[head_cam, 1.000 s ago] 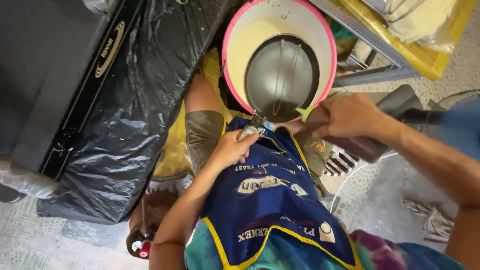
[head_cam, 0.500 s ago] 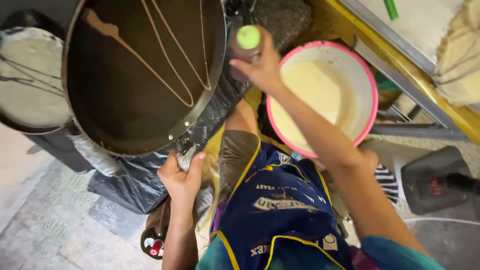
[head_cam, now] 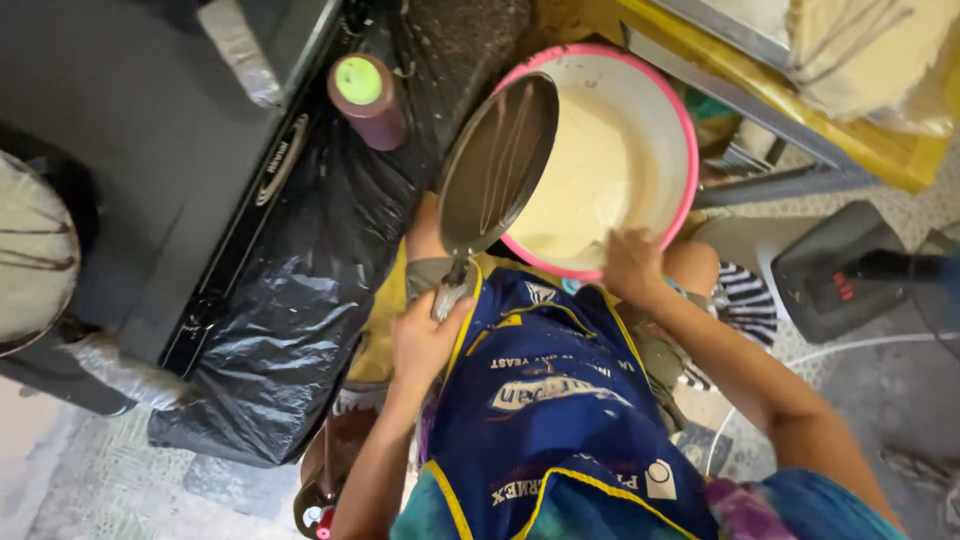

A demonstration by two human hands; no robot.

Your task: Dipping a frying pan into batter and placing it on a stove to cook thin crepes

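Note:
My left hand (head_cam: 425, 338) grips the handle of a dark round pan (head_cam: 497, 165), which is tilted on edge over a pink-rimmed basin (head_cam: 672, 130) of pale batter. Thin brown lines cross the pan's face. My right hand (head_cam: 630, 264) rests on the near rim of the basin, its fingers on the edge. A brown squeeze bottle with a green cap (head_cam: 366, 99) stands apart on the black plastic sheet (head_cam: 290, 300) to the left. A blue apron (head_cam: 550, 400) covers my lap below both hands.
A black stove (head_cam: 150, 200) takes up the left, with another pan holding a pale round with brown lines (head_cam: 35, 250) at its far left edge. A yellow-framed table (head_cam: 800, 110) stands at the upper right. A black device with a cable (head_cam: 835, 270) lies on the floor at the right.
My right hand has let go of the squeeze bottle, which now stands on the black plastic, and has come to the basin's rim. The pan has swung right and tilted over the batter.

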